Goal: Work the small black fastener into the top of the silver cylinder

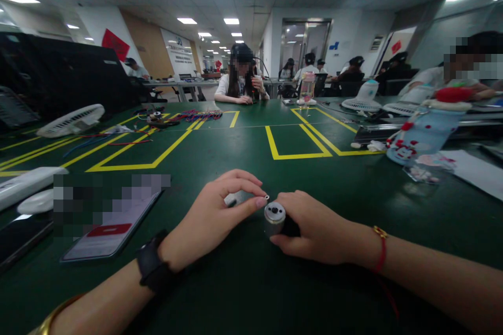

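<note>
Green matting marked with yellow tape outlines covers the long bench, and other people sit working at its far side under the ceiling lights. At the bottom centre of the frame the right hand is curled around a small silver cylinder, probably a little motor, with its round end face turned up and toward the viewer; its dark body is mostly hidden in the grip, so its long axis seems to run back into the palm, roughly left to right. The left hand sits just left of it, thumb and forefinger pinched shut on a tiny metal piece, held just above and slightly left of the cylinder's face, close but apparently not touching. The left hand is the one nearer the exposed end. A phone lies flat at lower left, a white fan grille rests at far left, and a patterned bottle lies tipped at right.
</note>
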{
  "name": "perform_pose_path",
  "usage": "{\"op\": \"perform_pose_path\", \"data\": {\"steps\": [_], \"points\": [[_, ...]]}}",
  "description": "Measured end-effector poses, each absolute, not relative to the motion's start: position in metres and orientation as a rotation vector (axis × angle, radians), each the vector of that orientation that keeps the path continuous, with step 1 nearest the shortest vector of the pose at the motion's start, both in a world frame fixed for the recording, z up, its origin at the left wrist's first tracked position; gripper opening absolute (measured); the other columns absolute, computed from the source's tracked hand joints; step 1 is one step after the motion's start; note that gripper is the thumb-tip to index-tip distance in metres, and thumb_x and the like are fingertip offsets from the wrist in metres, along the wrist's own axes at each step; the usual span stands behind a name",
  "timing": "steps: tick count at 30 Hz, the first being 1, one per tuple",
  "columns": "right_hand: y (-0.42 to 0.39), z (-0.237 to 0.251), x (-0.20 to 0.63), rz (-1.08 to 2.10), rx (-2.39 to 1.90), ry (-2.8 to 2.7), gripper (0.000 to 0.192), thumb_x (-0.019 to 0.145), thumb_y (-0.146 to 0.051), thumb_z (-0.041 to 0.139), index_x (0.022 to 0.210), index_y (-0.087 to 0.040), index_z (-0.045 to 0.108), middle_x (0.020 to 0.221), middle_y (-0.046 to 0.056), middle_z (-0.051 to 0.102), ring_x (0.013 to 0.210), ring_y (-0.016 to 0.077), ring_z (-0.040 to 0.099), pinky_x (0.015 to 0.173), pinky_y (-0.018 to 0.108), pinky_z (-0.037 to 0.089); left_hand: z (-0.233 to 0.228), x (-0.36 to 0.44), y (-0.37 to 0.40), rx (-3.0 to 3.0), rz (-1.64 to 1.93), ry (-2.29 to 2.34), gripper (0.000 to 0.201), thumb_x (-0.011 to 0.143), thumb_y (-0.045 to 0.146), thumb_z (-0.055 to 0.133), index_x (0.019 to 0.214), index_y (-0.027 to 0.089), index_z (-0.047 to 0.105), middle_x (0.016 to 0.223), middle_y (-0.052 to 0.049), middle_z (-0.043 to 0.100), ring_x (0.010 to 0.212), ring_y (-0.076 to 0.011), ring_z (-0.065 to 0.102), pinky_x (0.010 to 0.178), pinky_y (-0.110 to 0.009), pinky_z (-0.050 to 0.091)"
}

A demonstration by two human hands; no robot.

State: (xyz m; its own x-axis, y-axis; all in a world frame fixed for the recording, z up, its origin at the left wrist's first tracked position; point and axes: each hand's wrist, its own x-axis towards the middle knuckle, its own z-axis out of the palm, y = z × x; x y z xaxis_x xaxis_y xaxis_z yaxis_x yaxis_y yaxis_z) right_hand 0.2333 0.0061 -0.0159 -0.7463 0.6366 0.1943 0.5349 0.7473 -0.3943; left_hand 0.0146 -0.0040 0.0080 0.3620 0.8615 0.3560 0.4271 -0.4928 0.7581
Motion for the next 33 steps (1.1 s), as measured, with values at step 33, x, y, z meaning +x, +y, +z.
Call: {"op": "perform_pose_path", "data": {"steps": [33], "points": [[0.006, -0.017, 0.234, 0.415, -0.906, -2.64, 0.023, 0.079, -0.034, 0.065, 0.093, -0.018, 0.054, 0.09, 0.003, 0.06, 0.077, 0.0176, 0.05, 0.071, 0.032, 0.036, -0.004, 0.013, 0.003, 1.846, 0.956, 1.139, 0.02, 0.092, 0.033, 0.055, 0.095, 0.022, 0.071, 0.099, -0.003, 0.069, 0.096, -0.0199, 0.061, 0.088, -0.033, 0.044]]}}
